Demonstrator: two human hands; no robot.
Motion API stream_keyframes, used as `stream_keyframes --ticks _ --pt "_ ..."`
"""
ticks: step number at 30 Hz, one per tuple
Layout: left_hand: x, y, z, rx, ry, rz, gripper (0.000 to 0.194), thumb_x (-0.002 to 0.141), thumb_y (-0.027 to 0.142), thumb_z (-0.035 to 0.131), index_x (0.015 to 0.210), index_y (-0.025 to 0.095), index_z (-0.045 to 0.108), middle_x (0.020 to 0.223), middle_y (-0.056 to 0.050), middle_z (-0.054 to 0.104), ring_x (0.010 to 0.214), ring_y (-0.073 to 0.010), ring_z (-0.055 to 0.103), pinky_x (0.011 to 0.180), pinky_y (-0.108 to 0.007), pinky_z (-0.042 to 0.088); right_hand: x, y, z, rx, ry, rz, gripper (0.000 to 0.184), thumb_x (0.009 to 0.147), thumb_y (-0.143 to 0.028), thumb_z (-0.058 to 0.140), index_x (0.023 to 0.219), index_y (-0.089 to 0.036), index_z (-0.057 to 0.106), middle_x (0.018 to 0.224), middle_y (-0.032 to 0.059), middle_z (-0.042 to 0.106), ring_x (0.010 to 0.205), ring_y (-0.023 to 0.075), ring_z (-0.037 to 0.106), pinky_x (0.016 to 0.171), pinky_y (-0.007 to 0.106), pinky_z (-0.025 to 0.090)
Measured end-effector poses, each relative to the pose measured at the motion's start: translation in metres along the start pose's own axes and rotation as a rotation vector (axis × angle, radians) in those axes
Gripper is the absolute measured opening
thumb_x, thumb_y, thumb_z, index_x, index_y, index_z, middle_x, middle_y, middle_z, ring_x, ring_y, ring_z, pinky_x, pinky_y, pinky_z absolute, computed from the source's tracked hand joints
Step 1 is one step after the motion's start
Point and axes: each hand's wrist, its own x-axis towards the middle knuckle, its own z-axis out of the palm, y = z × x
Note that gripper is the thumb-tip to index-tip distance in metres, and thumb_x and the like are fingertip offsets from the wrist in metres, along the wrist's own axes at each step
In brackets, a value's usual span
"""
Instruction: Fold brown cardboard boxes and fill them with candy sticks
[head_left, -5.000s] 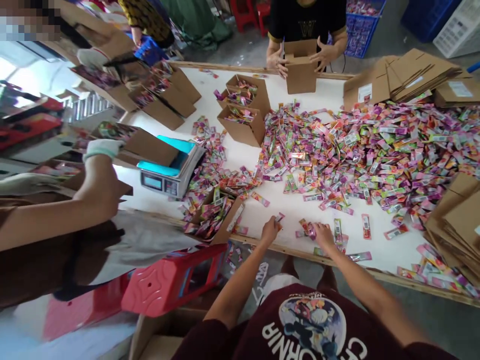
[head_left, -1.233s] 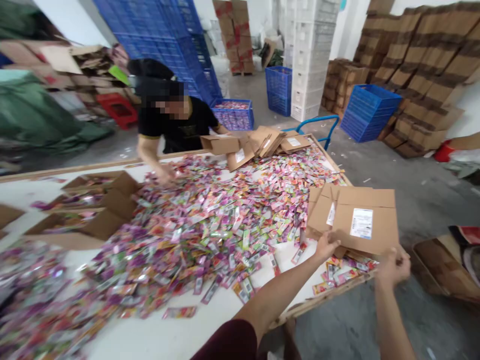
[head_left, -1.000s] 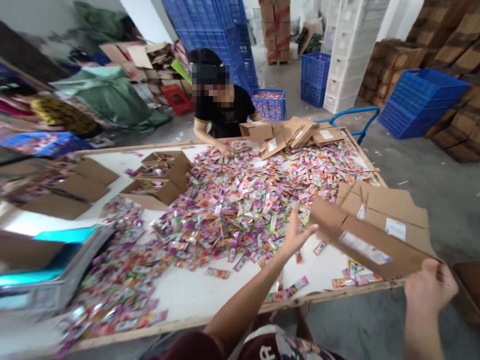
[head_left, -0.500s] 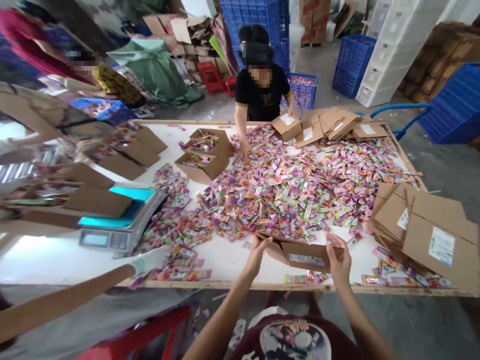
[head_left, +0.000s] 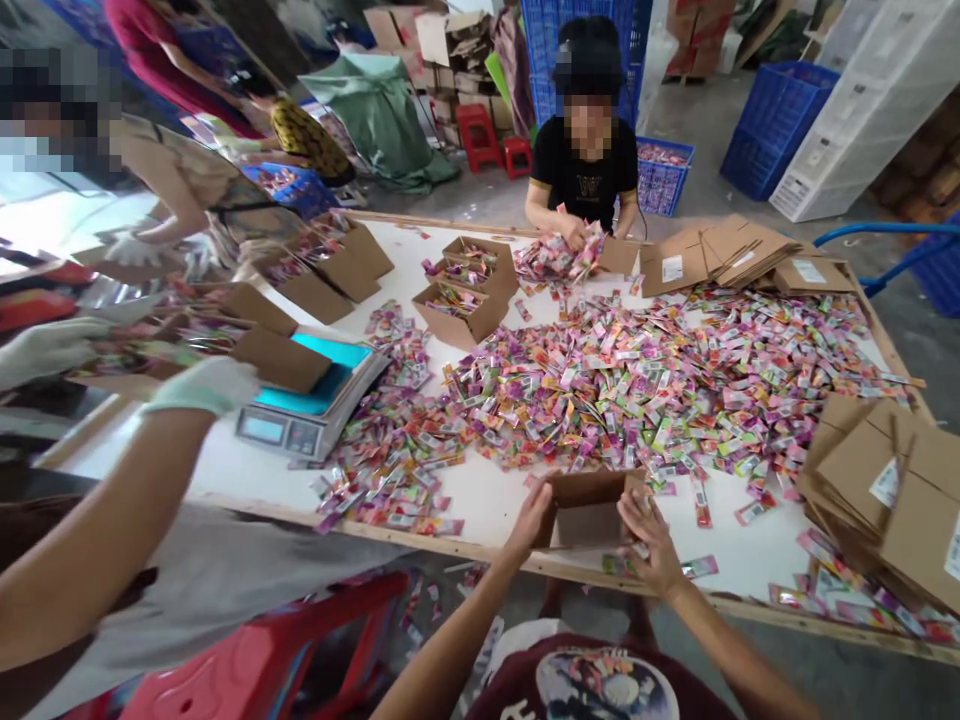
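Note:
A small cardboard box (head_left: 589, 490) is squared out near the table's front edge, its opening facing me. My left hand (head_left: 534, 515) grips its left wall. My right hand (head_left: 649, 540) presses against the right wall with long, fairly straight fingers. Just beyond the box spreads a large pile of small, colourful wrapped packets (head_left: 600, 390). A few loose packets (head_left: 701, 567) lie beside my right hand. To the right is a stack of flattened cardboard boxes (head_left: 862, 470) with white labels.
At left, a co-worker's gloved hand (head_left: 214, 385) touches a packet-filled box near a digital scale (head_left: 319, 395). Two filled boxes (head_left: 465, 310) stand mid-table. Across from me, a person (head_left: 589, 170) handles packets. A red stool (head_left: 225, 660) is below the table at left.
The folded box between my hands has been opened out, its inside now showing. The view has swung left. The person opposite has gathered up packets, and the co-worker's gloved hand has reached a filled box.

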Motion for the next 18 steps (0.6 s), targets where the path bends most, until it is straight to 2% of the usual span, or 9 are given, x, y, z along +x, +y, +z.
stream_keyframes --ticks 2,4,6,8,10,11,13,15,18 --pt "-0.003 -0.019 0.002 0.182 -0.038 0.176 0.063 0.082 0.051 0.077 0.136 0.022 0.058 0.134 -0.011 0.066 0.13 -0.0281 0.059 0.118 -0.047 0.042 -0.007 0.015 -0.003 0.027 -0.137 -0.042 0.06 0.099 -0.066 0.054 0.149 -0.032 0.06 0.146 0.0092 0.065 0.145 0.0347 0.052 0.123 0.067 0.032" --pt "-0.006 -0.037 0.003 0.3 -0.037 0.308 0.061 0.086 0.042 0.075 0.139 0.023 0.052 0.138 -0.012 0.061 0.132 -0.0278 0.058 0.119 -0.05 0.04 -0.017 0.019 -0.002 0.069 -0.135 -0.003 0.049 0.097 -0.066 0.057 0.128 -0.032 0.075 0.134 0.009 0.072 0.138 0.0359 0.058 0.118 0.068 0.037" --pt "-0.011 -0.048 -0.004 0.394 -0.043 0.419 0.045 0.094 0.035 0.066 0.136 0.023 0.056 0.139 -0.014 0.06 0.133 -0.028 0.057 0.118 -0.052 0.041 -0.026 0.014 0.006 0.098 -0.024 0.113 0.041 0.096 -0.064 0.059 0.099 -0.029 0.081 0.128 0.0104 0.074 0.134 0.0361 0.06 0.114 0.064 0.043" --pt "-0.018 -0.049 -0.02 0.517 -0.181 0.492 0.034 0.099 0.03 0.057 0.132 0.025 0.064 0.141 -0.014 0.061 0.138 -0.0287 0.055 0.119 -0.054 0.042 -0.032 0.004 0.022 0.07 0.204 0.312 0.041 0.094 -0.063 0.062 0.087 -0.024 0.075 0.129 0.0139 0.07 0.132 0.0359 0.059 0.112 0.06 0.045" --pt "-0.025 -0.041 -0.042 0.644 -0.4 0.508 0.038 0.1 0.03 0.054 0.135 0.031 0.068 0.15 -0.012 0.059 0.146 -0.0305 0.048 0.123 -0.056 0.037 -0.033 -0.005 0.04 0.011 0.475 0.521 0.044 0.09 -0.064 0.066 0.104 -0.021 0.068 0.137 0.0176 0.061 0.133 0.0354 0.055 0.114 0.057 0.043" --pt "-0.029 -0.035 -0.052 0.69 -0.503 0.494 0.042 0.1 0.031 0.054 0.14 0.034 0.066 0.156 -0.01 0.055 0.151 -0.0321 0.041 0.126 -0.058 0.032 -0.032 -0.008 0.048 0.003 0.572 0.601 0.054 0.087 -0.064 0.068 0.119 -0.02 0.063 0.142 0.0193 0.056 0.135 0.0348 0.053 0.115 0.056 0.042" --pt "-0.035 -0.023 -0.065 0.708 -0.618 0.443 0.048 0.1 0.037 0.053 0.147 0.037 0.061 0.167 -0.006 0.042 0.159 -0.0361 0.026 0.129 -0.063 0.021 -0.028 -0.01 0.058 0.059 0.611 0.697 0.076 0.086 -0.065 0.069 0.141 -0.018 0.046 0.147 0.0214 0.051 0.137 0.0336 0.051 0.115 0.053 0.043" --pt "-0.039 -0.018 -0.065 0.639 -0.583 0.372 0.048 0.101 0.043 0.051 0.146 0.034 0.063 0.172 -0.005 0.032 0.162 -0.038 0.018 0.129 -0.064 0.017 -0.022 -0.007 0.058 0.149 0.501 0.731 0.08 0.088 -0.065 0.065 0.147 -0.018 0.04 0.146 0.0204 0.054 0.137 0.0324 0.053 0.114 0.05 0.045" --pt "-0.038 -0.027 -0.042 0.483 -0.34 0.302 0.038 0.097 0.042 0.059 0.126 0.025 0.075 0.166 -0.012 0.04 0.157 -0.0374 0.029 0.128 -0.06 0.025 -0.011 0.004 0.044 0.173 0.332 0.737 0.071 0.086 -0.064 0.064 0.141 -0.02 0.051 0.138 0.0163 0.062 0.134 0.0321 0.056 0.114 0.049 0.046"
